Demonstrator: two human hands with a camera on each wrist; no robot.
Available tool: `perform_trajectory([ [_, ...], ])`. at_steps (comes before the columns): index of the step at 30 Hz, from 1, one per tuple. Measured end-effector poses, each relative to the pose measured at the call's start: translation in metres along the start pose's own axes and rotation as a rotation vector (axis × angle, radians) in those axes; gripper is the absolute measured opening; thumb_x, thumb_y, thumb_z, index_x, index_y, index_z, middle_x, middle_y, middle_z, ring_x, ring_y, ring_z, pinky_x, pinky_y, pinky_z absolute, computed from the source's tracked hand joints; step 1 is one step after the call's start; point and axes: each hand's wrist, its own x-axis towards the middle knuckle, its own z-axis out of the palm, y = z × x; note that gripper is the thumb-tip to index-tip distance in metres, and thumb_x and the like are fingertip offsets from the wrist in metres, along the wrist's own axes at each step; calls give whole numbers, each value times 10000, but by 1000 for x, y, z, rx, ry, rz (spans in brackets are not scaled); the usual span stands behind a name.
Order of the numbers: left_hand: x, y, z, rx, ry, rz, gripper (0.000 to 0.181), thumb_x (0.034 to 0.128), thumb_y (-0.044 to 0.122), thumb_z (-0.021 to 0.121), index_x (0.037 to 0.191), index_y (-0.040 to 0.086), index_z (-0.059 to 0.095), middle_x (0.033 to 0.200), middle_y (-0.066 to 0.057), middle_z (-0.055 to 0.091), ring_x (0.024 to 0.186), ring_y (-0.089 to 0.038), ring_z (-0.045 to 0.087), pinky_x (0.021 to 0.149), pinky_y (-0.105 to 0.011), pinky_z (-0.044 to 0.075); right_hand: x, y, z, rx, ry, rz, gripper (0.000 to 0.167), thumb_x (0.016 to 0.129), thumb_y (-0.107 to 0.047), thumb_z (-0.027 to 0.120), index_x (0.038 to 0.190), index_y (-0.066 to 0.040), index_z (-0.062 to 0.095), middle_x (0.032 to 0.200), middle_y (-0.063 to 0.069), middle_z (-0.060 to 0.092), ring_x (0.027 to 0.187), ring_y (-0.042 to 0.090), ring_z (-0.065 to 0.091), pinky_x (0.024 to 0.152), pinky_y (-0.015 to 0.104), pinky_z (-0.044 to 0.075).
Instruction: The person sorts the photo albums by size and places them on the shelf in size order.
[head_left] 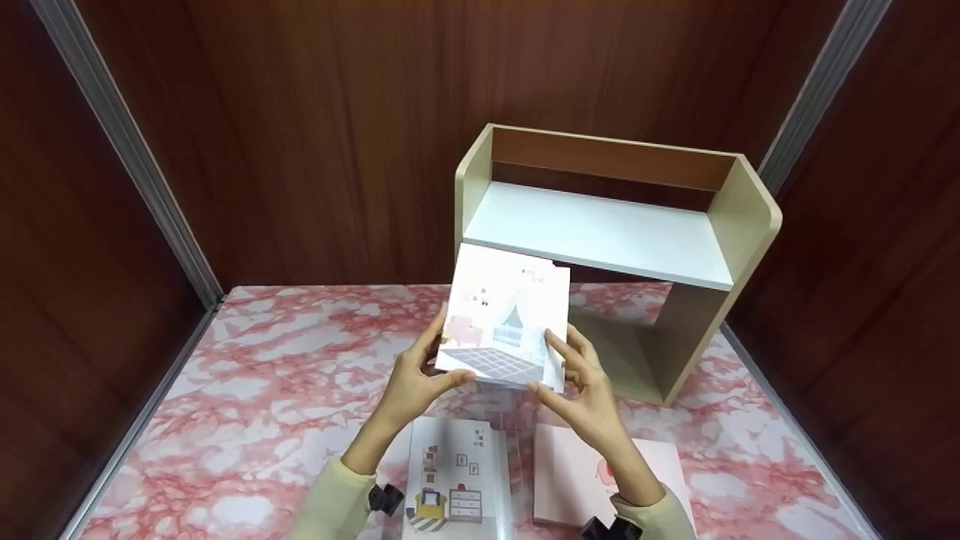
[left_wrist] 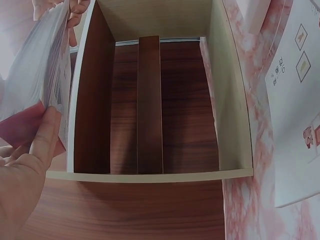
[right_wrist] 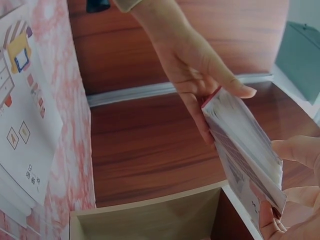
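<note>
A small stack of notebooks [head_left: 499,307], its top cover printed with a room scene, is held up between both hands in front of the shelf. My left hand [head_left: 414,382] grips the left side, thumb along the lower edge. On the right side, my right hand [head_left: 592,386] holds the stack, with fingertips on the cover and the thumb at the lower corner. The left wrist view shows the page edges and a red cover [left_wrist: 22,127] within the stack [left_wrist: 37,65]. In the right wrist view, both hands grip the stack [right_wrist: 245,135] from opposite ends.
A two-level wooden desk shelf [head_left: 600,225] stands behind the stack on a red-and-white marbled table [head_left: 262,375]. White notebooks [head_left: 465,457] with a furniture print lie near the front, left of a pink book [head_left: 562,480]. Dark wood panels [head_left: 300,150] enclose the table.
</note>
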Motion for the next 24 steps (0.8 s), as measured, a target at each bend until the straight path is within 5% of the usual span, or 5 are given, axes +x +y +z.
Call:
perform_trajectory([
  [24, 9, 0, -2, 5, -7, 17, 892, 759, 60, 746, 1468, 34, 206, 1210, -181, 550, 960, -160, 591, 760, -280, 541, 7, 1, 0, 12, 0, 22, 648, 734, 87, 718, 1315, 111, 433, 1433, 341, 193, 938, 291, 491, 712, 210, 514],
])
